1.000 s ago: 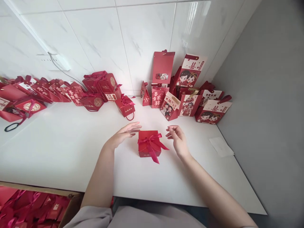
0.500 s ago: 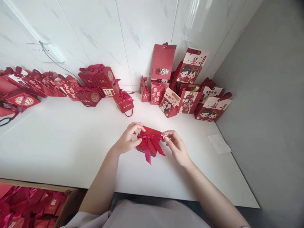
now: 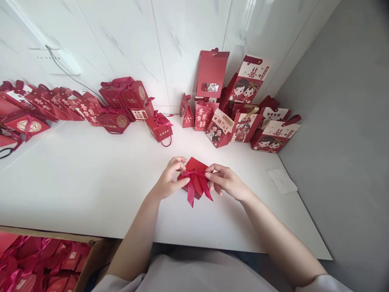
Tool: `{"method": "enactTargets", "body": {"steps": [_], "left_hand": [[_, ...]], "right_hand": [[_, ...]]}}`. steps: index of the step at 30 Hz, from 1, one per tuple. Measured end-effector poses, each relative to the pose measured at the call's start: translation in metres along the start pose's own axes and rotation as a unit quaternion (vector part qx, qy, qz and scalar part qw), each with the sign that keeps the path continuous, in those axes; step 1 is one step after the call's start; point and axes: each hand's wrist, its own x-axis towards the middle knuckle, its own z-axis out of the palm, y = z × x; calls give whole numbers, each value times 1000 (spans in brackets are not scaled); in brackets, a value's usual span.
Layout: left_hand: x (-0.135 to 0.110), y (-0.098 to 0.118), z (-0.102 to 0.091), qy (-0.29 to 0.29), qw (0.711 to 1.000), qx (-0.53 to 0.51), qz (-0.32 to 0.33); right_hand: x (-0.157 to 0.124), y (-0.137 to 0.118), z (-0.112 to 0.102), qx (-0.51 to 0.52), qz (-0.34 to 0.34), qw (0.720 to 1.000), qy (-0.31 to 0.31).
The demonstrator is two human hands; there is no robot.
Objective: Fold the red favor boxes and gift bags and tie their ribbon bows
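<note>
A small red gift box (image 3: 194, 163) sits on the white table in front of me, with a crimson ribbon (image 3: 191, 194) tied in a bow across its top and two tails hanging over the front. My left hand (image 3: 172, 177) is at the box's left side, its thumb and curled fingers closed around the bow's left loop. On the other side, my right hand (image 3: 227, 181) pinches the right loop between thumb and forefinger. Part of each loop is hidden behind the fingers.
Behind stands a ribboned red box (image 3: 161, 132). Several printed gift boxes (image 3: 217, 127) are grouped at the back right, and more red boxes (image 3: 114, 121) line the back left. A carton (image 3: 88, 259) of red boxes is at lower left. White paper (image 3: 282, 180) lies by the grey wall.
My right hand has come in to the bow and now pinches its right loop. My left fingers have closed in on the left loop. The box appears slightly turned.
</note>
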Motion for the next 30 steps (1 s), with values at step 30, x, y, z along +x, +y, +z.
{"method": "enactTargets", "body": {"steps": [30], "left_hand": [[8,-11,-6,-42,998,-40,23]], "right_hand": [[-1,21,9,50,-9,998,31]]}}
